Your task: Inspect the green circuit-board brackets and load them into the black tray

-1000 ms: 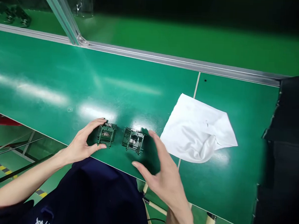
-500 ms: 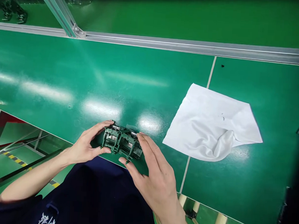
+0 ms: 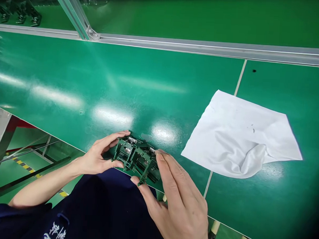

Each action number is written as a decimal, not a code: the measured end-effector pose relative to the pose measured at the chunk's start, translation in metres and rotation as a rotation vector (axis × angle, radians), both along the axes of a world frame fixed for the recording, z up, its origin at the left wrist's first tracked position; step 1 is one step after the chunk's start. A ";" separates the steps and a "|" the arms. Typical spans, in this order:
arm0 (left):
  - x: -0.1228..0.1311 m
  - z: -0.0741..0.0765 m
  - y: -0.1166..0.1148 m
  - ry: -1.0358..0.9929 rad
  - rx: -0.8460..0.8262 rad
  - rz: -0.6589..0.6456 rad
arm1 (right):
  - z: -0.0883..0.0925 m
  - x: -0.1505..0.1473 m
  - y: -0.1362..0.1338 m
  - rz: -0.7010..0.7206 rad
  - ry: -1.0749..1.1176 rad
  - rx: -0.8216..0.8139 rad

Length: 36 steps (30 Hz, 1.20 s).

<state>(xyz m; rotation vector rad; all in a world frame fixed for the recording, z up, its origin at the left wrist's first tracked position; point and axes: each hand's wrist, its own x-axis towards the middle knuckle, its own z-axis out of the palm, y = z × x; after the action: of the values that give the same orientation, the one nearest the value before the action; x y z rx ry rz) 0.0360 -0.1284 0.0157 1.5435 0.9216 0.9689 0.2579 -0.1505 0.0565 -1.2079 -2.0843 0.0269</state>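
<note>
A dark green framework part (image 3: 136, 155) with silvery metal pieces inside is between my two hands, close to the near edge of the table. It looks like two box-like frames side by side; whether they are joined I cannot tell. My left hand (image 3: 102, 154) grips its left end, thumb in front and fingers behind. Around the right end is my right hand (image 3: 177, 194), with fingertips on the upper rim and the thumb at the lower front corner. To the right, a wrinkled white cloth (image 3: 235, 130) lies on the table.
The green tabletop (image 3: 156, 73) has a seam running under the cloth. Along its back runs a metal rail (image 3: 178, 46) with a slanted post (image 3: 74, 12) at left. Beyond it stand several dark parts (image 3: 21, 13). A small dark speck (image 3: 254, 70) lies at upper right.
The view has shifted a little, so the table and cloth appear further right. The green part has tipped slightly between my hands, which keep their hold.
</note>
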 end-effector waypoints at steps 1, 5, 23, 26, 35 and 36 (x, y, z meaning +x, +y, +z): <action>0.000 0.000 0.000 -0.003 0.004 -0.002 | 0.001 -0.001 0.000 -0.006 0.003 0.006; -0.001 0.002 0.002 0.019 0.070 -0.007 | 0.002 -0.003 0.000 0.004 0.026 0.024; -0.002 0.056 0.004 0.503 0.537 -0.035 | -0.031 0.004 -0.010 0.130 0.615 -0.519; -0.004 0.053 0.002 0.506 0.527 -0.033 | -0.030 0.004 -0.009 0.131 0.610 -0.536; 0.005 0.067 -0.001 0.598 0.449 0.033 | -0.043 0.012 -0.006 0.217 0.729 -0.723; 0.007 0.070 -0.002 0.603 0.448 0.044 | -0.045 0.012 -0.005 0.233 0.756 -0.736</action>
<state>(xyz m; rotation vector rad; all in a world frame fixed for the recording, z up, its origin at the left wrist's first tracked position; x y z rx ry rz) 0.0428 -0.1306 0.0852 2.2771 1.2071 0.7780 0.2697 -0.1559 0.0115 -1.0806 -1.5258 1.2461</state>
